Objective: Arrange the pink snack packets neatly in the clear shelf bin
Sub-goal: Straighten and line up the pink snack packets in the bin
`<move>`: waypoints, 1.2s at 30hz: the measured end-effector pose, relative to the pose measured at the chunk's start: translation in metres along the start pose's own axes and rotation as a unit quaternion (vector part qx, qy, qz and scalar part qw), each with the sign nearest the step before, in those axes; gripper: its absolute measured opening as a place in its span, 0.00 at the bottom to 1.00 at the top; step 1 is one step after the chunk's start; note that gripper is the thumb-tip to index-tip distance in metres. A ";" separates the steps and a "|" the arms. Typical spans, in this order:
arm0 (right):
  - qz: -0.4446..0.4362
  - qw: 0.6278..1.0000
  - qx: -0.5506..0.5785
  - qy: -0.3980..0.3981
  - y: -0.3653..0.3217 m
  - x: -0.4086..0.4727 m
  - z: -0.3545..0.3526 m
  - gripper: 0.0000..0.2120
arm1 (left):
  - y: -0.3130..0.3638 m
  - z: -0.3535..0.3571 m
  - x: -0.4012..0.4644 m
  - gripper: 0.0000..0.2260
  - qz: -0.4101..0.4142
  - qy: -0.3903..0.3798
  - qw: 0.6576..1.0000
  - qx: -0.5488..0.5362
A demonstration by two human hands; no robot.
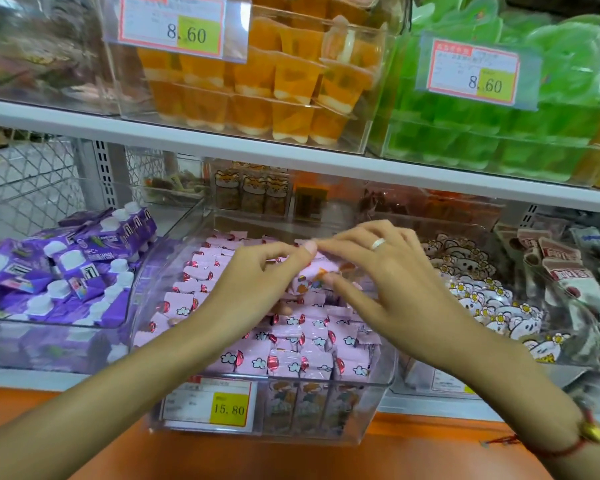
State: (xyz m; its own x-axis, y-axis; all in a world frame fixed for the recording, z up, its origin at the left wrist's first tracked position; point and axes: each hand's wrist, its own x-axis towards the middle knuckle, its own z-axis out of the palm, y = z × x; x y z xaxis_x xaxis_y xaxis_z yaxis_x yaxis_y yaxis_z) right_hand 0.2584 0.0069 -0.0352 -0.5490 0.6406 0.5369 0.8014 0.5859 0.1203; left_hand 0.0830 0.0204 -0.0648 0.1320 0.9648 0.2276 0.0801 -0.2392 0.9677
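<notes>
Nearest the camera, an orange ledge (291,459) carries the clear shelf bin (378,403), whose front wall bears a yellow price tag (229,409) reading 15.80. Inside it, pink snack packets (291,344) stand in tight rows, each pale pink with small white clouds and a red balloon mark. Above the rows, the left hand (253,275) and right hand (378,268) meet over the middle of the bin, both pinching one pink packet (309,277) between thumb and fingertips; it sits tilted, lifted above the rest. A ring (377,243) shows on the right hand. Purple pouches (66,268) fill the bin to the left, and orange jelly cups (274,84) sit on the shelf above
</notes>
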 end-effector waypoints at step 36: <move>0.060 0.965 -0.049 -0.252 0.029 0.010 0.034 0.17 | -0.034 -0.010 0.008 0.20 0.169 -0.137 0.825 0.521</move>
State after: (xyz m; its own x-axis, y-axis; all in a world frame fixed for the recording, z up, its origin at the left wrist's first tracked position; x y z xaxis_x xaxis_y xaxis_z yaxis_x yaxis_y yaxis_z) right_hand 0.2680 0.0475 -0.0546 -0.4760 0.8758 0.0803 0.8717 0.4578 0.1747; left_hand 0.0710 0.0376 -0.0947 0.5279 0.7965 0.2948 0.7804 -0.5919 0.2017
